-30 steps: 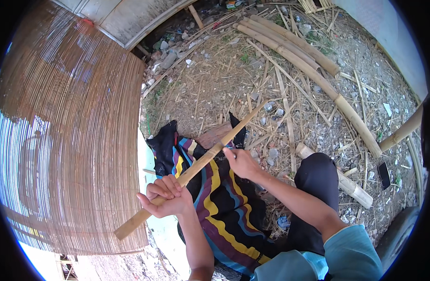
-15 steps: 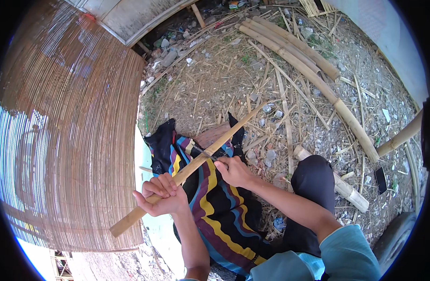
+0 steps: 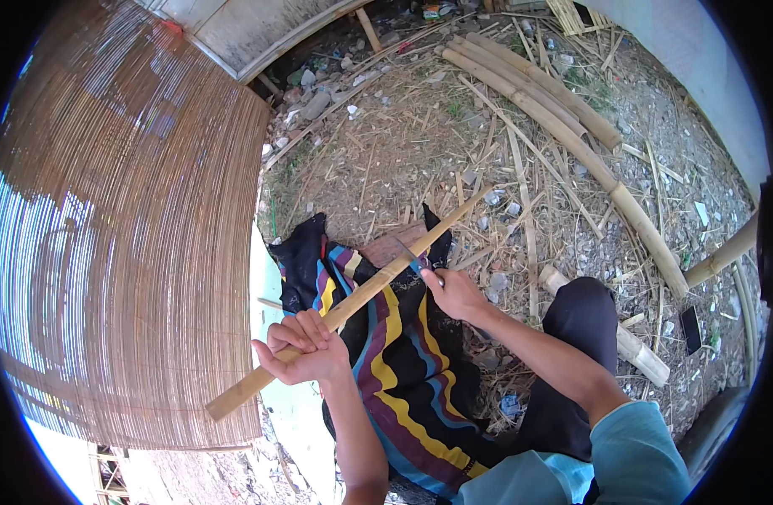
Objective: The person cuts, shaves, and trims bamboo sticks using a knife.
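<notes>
A long split bamboo strip [image 3: 374, 284] runs slantwise in front of me, its near end low on the left and its narrower tip far to the right. My left hand [image 3: 306, 349] is closed around its lower part, knuckles up. In my right hand [image 3: 455, 296] is a knife [image 3: 417, 263], gripped by the handle. Its blade lies across the strip, around midway to the tip. Beneath the strip, a black cloth with yellow, maroon and blue stripes [image 3: 392, 353] drapes over my lap, and a brown wooden block [image 3: 395, 246] shows beyond it.
A bamboo-slat blind [image 3: 142, 252] stands close on the left. Long bamboo poles [image 3: 563, 130] lie at the far right, with a short bamboo piece [image 3: 643, 358] by my knee. Right of that are a dark phone [image 3: 690, 328] and a tyre [image 3: 711, 429]. Shavings litter the ground.
The knife in my right hand has moved farther up the strip, away from my left hand. My left hand keeps its hold. The whole view has shifted slightly.
</notes>
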The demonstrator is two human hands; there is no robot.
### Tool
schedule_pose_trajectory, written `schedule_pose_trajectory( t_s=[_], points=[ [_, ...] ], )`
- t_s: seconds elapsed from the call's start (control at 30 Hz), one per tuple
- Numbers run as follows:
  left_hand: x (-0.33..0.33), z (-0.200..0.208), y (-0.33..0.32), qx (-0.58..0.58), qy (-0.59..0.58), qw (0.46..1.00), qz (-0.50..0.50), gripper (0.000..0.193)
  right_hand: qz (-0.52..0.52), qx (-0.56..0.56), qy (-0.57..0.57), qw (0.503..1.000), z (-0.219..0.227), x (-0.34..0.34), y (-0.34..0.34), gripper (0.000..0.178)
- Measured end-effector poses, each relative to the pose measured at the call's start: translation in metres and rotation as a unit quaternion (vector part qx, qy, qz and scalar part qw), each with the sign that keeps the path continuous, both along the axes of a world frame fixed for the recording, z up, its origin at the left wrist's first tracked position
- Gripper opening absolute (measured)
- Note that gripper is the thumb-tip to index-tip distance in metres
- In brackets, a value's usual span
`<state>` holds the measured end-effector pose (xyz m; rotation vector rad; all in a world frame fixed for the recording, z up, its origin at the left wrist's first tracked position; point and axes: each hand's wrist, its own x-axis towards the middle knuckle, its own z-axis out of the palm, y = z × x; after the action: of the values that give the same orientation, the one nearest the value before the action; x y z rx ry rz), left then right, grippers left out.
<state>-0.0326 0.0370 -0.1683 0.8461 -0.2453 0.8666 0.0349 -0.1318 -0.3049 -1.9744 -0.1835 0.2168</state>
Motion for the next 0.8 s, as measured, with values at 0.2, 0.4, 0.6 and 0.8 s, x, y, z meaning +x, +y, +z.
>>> schedule_pose_trajectory(
  t_s=[0.2, 0.4, 0.6, 0.8],
  points=[
    [-0.003, -0.001, -0.017, 0.067, -0.029, 0.996, -0.041, 0.058, 0.099, 0.088, -0.096, 0.987, 0.004, -0.015, -0.005, 0.043],
    [0.001, 0.002, -0.009, 0.057, -0.033, 0.996, -0.053, 0.058, 0.023, 0.108, -0.122, 0.986, -0.011, -0.018, 0.014, 0.040],
    [-0.002, -0.002, -0.012, 0.063, -0.034, 0.997, -0.042, 0.057, 0.063, 0.102, -0.064, 0.991, 0.033, -0.029, 0.017, 0.047],
    [-0.003, -0.004, -0.017, 0.075, -0.052, 0.993, -0.081, 0.056, -0.070, 0.067, 0.034, 0.995, -0.012, 0.003, 0.004, 0.060]
  ],
)
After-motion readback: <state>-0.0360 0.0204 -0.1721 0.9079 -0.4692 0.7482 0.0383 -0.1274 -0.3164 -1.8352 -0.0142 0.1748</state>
